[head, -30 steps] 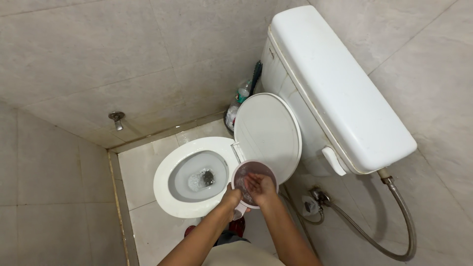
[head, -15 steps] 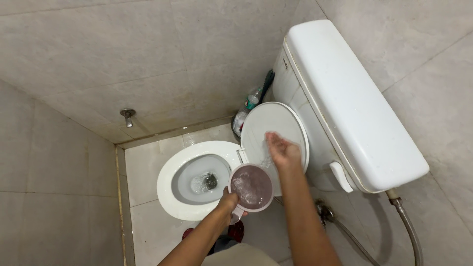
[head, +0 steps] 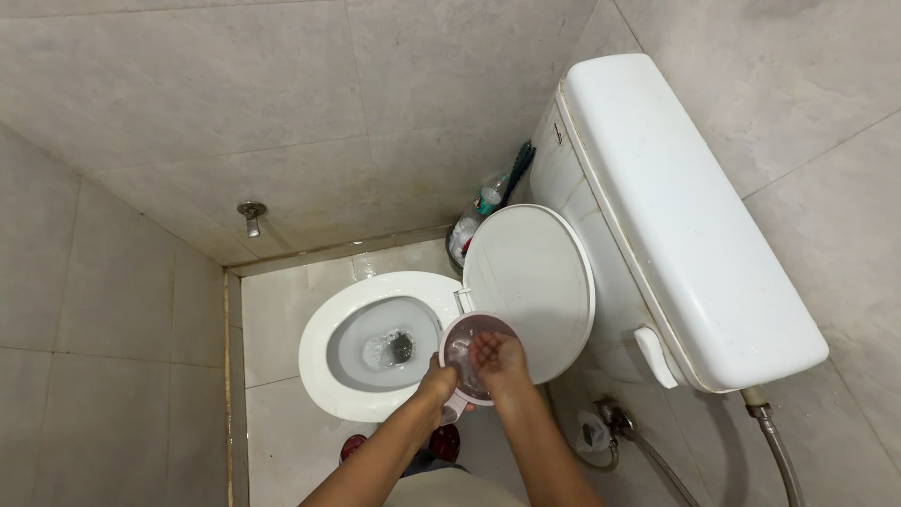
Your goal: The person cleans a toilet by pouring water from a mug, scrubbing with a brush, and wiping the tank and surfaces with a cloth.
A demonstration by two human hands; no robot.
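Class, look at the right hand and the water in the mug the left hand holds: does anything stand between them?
Nothing visible does. The right hand dips straight into the open top of the mug, which the left hand holds by its near side beside the raised toilet lid. No cover sits on the mug.

Glossy white ceramic bowl [head: 324, 376]; smooth plastic lid [head: 535, 282] — matt pinkish plastic mug [head: 465, 333].

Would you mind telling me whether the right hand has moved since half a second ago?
Yes. The right hand has come back from the raised toilet lid, toward the person, and now dips into the mug held by the left hand.
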